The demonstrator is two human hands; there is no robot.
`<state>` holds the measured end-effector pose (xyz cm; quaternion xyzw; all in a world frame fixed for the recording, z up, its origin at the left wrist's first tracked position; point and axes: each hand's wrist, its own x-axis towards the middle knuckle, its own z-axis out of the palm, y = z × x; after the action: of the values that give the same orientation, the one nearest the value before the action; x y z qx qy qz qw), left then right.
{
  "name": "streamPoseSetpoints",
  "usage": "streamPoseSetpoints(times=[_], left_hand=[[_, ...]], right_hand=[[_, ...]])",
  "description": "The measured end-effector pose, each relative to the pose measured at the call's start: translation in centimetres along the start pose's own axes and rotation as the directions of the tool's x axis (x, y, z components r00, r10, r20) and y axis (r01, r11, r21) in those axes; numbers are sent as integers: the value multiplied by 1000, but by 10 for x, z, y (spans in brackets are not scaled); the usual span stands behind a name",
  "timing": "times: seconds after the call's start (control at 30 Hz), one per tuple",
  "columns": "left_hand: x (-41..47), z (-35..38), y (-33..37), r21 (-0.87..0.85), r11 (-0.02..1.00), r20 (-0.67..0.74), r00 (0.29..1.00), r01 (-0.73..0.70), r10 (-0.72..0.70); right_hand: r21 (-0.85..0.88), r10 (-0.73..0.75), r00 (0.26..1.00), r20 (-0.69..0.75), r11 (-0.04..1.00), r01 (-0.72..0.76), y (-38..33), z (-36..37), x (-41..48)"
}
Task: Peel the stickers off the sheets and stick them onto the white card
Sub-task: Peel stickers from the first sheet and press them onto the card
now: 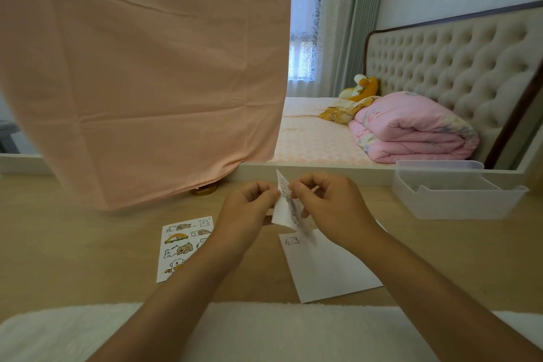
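Sticker sheet (282,210), small and curled, is held above the tabletop (88,244) between both hands at the middle of the view. The left hand (249,206) pinches its left edge with curled fingers and thumb. The right hand (332,206) pinches its upper right side, fingertips almost meeting those of the left. Whether the right fingers grip the backing or a sticker lifted from it cannot be told. Just nearer than the hands and a little right, the white card (329,270) lies flat and slanted on the tabletop, with one outlined animal sticker (292,241) by its far left corner; the right wrist crosses its far right corner. A second sheet (182,247) of cartoon animal stickers lies flat to the left, partly under the left forearm. A fluffy white strip (264,329) runs along the near edge. A clear plastic tray (458,200) stands at the far right, and a pink cloth (141,67) hangs at the far left over a gold base (204,189). Beyond the tabletop is a bed (311,138) with a folded pink quilt (411,129) and a plush toy (360,88).
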<state>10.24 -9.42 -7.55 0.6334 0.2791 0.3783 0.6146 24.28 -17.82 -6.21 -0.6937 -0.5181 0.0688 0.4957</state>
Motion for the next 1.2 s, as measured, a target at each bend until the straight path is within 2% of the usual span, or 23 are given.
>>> streamPoseSetpoints(times=[0.2,0.3,0.47,0.67,0.8,0.97,1.1,1.2], left_hand=[[-2,-2,3,-6,999,51,998,-45,45],[-3,0,1,39,998,33,998,-54,52],[-2,-1,0,95,993,20,997,-70,68],[-3,3,0,103,989,-5,994,-105,106],[-5,9,-1,33,997,-35,997,-65,66],[-8,14,2,-77,997,-65,998,1,-6],[-8,14,3,-95,995,-108,993,34,-44],[-8,12,5,-83,995,-87,995,49,-56]], right_hand=[[105,51,998,38,993,-54,-5,1,-1],[142,86,995,51,986,-92,-5,0,0],[103,102,991,82,989,-110,-5,-3,0],[147,147,984,101,976,-160,-7,-3,1],[164,140,987,80,975,-152,-7,-1,-1],[40,98,995,26,994,-99,-3,2,0],[120,112,993,45,986,-117,-3,5,1],[147,42,995,85,988,-55,-4,3,1]])
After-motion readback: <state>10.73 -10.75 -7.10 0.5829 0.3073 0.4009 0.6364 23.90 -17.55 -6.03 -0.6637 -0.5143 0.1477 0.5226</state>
